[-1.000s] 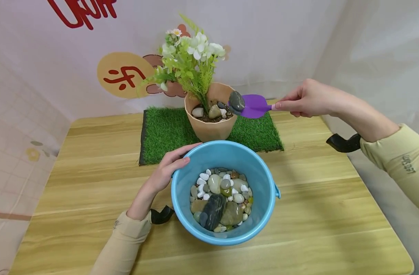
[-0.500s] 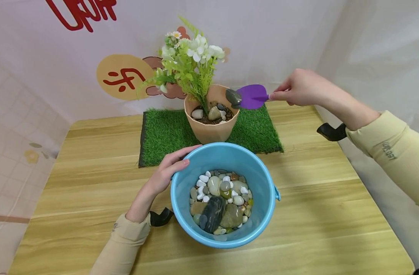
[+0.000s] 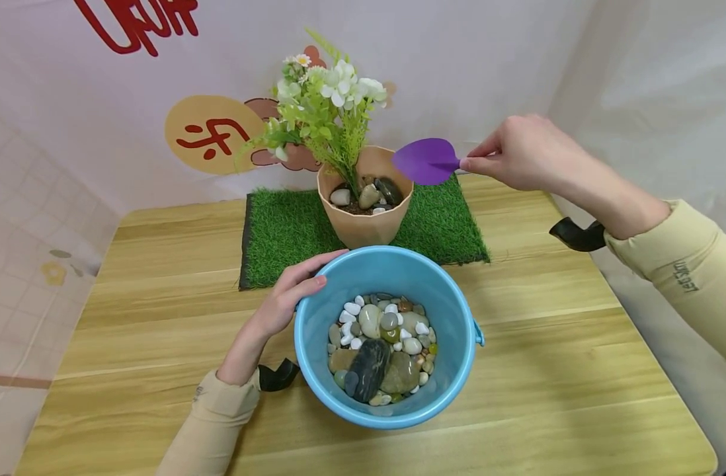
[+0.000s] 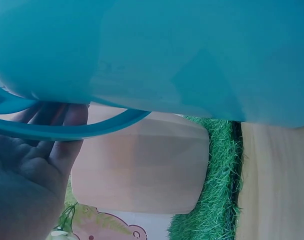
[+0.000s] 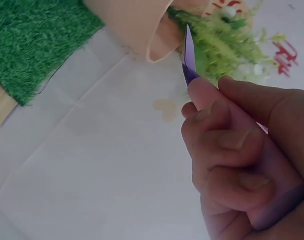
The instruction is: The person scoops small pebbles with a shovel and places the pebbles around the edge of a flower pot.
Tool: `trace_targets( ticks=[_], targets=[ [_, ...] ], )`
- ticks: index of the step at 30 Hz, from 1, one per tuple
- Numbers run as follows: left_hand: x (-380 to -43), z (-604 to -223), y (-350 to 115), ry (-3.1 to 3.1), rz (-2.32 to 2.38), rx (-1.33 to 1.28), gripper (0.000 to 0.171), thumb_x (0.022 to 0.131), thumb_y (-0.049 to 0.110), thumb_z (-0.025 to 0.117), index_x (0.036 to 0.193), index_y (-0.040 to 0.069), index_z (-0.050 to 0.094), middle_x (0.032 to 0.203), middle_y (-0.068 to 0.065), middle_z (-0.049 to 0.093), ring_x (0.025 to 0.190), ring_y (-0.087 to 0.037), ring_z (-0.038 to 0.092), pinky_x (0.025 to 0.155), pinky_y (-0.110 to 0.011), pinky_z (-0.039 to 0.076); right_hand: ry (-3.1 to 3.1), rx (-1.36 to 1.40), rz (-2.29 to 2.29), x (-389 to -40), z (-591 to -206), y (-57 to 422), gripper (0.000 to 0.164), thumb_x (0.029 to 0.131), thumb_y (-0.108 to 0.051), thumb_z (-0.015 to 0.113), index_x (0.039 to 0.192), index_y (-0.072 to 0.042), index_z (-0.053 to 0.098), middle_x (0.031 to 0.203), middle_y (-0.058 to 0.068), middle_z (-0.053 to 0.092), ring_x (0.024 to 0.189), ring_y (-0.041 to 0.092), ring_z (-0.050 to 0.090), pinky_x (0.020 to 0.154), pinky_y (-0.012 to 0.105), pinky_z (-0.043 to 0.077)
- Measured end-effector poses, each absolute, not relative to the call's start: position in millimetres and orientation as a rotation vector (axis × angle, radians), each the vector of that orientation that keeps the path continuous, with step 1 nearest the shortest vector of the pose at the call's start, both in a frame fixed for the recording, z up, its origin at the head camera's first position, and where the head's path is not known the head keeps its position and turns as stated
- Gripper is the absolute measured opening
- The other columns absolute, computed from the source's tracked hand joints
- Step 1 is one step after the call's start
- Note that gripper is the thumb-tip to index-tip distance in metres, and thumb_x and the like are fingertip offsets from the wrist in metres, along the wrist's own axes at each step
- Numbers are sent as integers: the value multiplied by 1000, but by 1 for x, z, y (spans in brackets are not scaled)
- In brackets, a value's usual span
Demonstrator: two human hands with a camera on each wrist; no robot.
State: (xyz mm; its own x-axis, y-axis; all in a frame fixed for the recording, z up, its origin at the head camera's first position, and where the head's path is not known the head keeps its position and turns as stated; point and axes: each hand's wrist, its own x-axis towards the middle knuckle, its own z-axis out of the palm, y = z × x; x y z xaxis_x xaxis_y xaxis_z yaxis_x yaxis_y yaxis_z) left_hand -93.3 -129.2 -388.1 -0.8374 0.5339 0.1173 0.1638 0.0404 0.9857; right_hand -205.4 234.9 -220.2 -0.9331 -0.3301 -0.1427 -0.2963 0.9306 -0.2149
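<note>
My right hand (image 3: 526, 152) grips the pink handle (image 5: 232, 125) of a trowel (image 3: 428, 160). The purple blade is bare and tilted beside the right rim of a peach flowerpot (image 3: 363, 225). Inside the pot, a dark stone (image 3: 389, 190) lies at the right, near pale stones, soil and the stems of a white-flowered plant (image 3: 333, 99). My left hand (image 3: 285, 301) holds the left rim of a blue bucket (image 3: 452, 377), thumb at the rim and fingers along the outside. In the left wrist view those fingers (image 4: 61, 145) pass behind the bucket's handle (image 4: 91, 131).
Wet pebbles (image 3: 393, 334) of mixed colours and sizes lie in the bucket. Under the pot is a green grass mat (image 3: 285, 225) on the wooden table (image 3: 553, 317). A printed white curtain (image 3: 470, 59) hangs close behind.
The dark stone has slid off the trowel blade into the flowerpot. My right hand has moved slightly up and left, tilting the blade. The left hand keeps its place on the bucket.
</note>
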Motion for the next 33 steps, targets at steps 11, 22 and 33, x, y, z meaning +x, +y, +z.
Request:
trace_targets(
  ticks=[11,22,33],
  targets=[
    [-94,-389,-130,2043,1853,702,55,105,12,42,156,-7,42,150,-35,55,119,-9,72,94,-46,64,2925,-667,-392,-141,-219,222,33,102,-43,68,119,-18,82,100,8,84,72,19,73,61,37,54],
    [-95,-388,-128,2036,1862,698,56,104,12,41,156,-8,41,151,-36,53,117,-1,71,93,-28,63,2829,-983,-263,-93,-230,199,17,99,-36,72,95,-28,86,67,-14,73,58,2,61,54,32,50],
    [-94,-388,-128,2038,1862,693,55,104,11,41,156,-10,41,153,-35,52,120,2,68,96,-27,61,2775,-1167,174,-72,-260,151,45,97,-23,74,58,-21,52,55,-6,52,51,11,48,48,27,46]
  ],
)
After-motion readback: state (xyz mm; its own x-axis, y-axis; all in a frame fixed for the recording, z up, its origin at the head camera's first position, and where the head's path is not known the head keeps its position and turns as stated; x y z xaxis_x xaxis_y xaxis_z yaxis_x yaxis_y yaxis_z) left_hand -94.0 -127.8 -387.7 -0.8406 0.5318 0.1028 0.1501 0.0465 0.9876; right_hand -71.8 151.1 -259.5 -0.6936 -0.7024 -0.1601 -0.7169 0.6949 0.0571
